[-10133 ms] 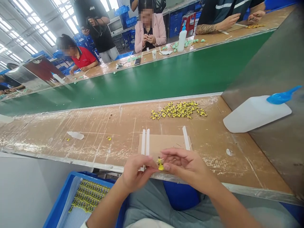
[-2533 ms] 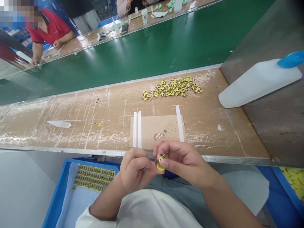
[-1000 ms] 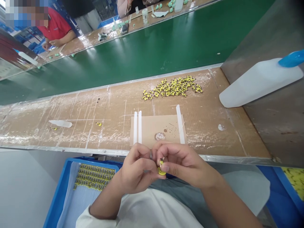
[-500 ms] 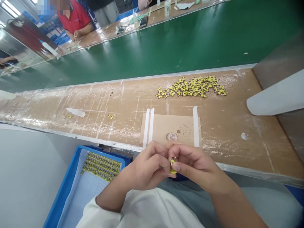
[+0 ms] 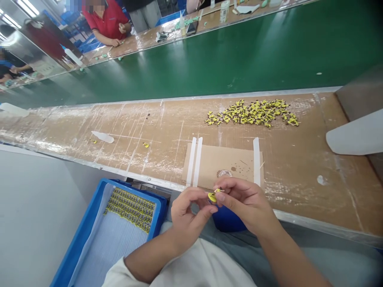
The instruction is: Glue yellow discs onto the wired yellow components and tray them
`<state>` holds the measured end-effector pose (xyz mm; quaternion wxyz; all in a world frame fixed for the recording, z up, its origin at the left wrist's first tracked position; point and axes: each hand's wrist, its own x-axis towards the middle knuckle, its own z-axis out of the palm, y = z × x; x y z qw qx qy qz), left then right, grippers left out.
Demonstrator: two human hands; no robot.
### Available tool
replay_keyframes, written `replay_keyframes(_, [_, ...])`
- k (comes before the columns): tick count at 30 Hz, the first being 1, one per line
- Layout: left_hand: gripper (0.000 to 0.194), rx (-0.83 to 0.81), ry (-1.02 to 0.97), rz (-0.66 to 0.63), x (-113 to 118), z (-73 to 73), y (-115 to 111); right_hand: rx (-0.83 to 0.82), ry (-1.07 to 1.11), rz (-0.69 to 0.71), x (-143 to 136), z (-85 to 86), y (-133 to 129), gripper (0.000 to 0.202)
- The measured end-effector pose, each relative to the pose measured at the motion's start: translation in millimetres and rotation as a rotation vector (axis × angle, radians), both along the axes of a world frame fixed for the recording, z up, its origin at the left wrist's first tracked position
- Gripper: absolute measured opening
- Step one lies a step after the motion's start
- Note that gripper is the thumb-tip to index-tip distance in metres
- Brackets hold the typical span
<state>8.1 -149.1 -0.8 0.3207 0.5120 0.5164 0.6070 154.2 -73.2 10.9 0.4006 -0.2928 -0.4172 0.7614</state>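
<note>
Just past my lap, my right hand [image 5: 247, 201] pinches a small yellow figurine [image 5: 212, 197] with dark and white parts between thumb and fingertips. My left hand [image 5: 190, 209] meets it from the other side, its thumb and forefinger at the round yellow end. Part of the piece is covered by the fingers. Beyond the hands lies a cardboard sheet [image 5: 209, 159] with white tape strips and a round clear, wet-looking patch [image 5: 224, 173]. A heap of similar yellow and dark pieces [image 5: 251, 112] is spread farther back on the bench.
At lower left, a blue tray [image 5: 76, 235] holds rows of yellow-and-dark pieces [image 5: 131, 207] on a white liner. A white bottle [image 5: 102, 137] lies near two loose pieces. A green belt [image 5: 209, 63] runs behind the bench; across it sits a person in red [image 5: 109, 22].
The figurine has turned from upright to lying sideways, its yellow end toward my left hand. My left fingers have spread somewhat and shifted. Across the belt, the person's hands have moved apart.
</note>
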Motion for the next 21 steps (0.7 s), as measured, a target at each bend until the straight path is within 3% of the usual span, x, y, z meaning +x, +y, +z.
replay_keyframes(7, [0.029,-0.136,-0.159,0.120,0.8,-8.1,-4.5,0.074,-0.083,-0.040,-9.5,-2.5,-5.5,0.014])
replay_keyframes(13, [0.034,-0.014,-0.164,0.156,-5.3,-12.9,-15.7,0.008,-0.258,0.013,-19.1,-6.4,-21.4,0.017])
replay_keyframes(18, [0.033,-0.008,-0.078,0.220,-23.6,-24.0,-42.0,0.101,-0.308,0.181,-29.7,-31.3,-25.6,0.024])
replay_keyframes(21, [0.031,-0.175,-0.090,0.378,-51.3,-38.0,-72.6,0.219,-0.398,0.307,-31.2,-50.0,-30.2,0.038])
